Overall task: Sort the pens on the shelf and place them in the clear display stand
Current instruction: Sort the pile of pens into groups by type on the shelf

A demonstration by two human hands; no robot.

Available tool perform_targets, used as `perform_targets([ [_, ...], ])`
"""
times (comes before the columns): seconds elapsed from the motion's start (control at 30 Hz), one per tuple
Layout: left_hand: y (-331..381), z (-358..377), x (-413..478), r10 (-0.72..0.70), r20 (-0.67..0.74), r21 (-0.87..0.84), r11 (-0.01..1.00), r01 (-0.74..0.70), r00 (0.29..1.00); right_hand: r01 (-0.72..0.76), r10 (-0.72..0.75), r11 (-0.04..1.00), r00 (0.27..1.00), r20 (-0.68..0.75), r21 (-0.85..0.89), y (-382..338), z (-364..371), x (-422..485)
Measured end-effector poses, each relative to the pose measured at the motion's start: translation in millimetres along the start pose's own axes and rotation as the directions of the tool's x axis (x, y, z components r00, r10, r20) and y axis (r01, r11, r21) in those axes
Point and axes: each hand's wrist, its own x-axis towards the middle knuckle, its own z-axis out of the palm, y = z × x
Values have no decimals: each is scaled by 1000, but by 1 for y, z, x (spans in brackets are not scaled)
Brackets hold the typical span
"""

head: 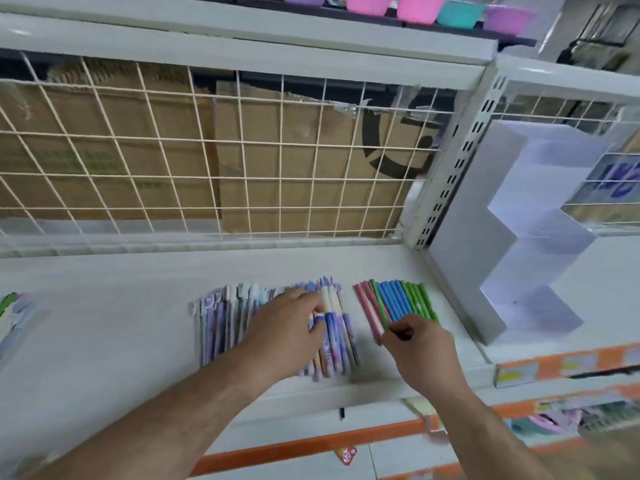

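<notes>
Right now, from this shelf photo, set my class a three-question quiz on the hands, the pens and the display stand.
1. Fill the gap: the left hand lies on the ____ patterned pens.
2. The right hand pinches the near ends of: A the patterned pens; B the plain pink, green and blue pens; C nothing.
3. True or false: the stepped display stand already holds pens.

Key: 1 purple; 2 B; 3 false, the stand's steps show no pens.
</notes>
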Motion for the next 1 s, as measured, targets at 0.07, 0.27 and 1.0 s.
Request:
perform_targets([
  [0.07, 10, 8, 6, 2, 4, 3, 1000, -2, 1000, -44, 43, 999, 998, -40, -31, 18, -12, 13],
  [0.27, 25, 29, 20, -26, 24, 18, 1000, 25, 999, -112, 103, 982, 992, -66, -151, 56, -38, 48],
  [1.0, -33, -10, -19, -148, -73, 103, 983, 155, 986, 531, -457, 808, 838, 299, -255, -71, 52, -15],
])
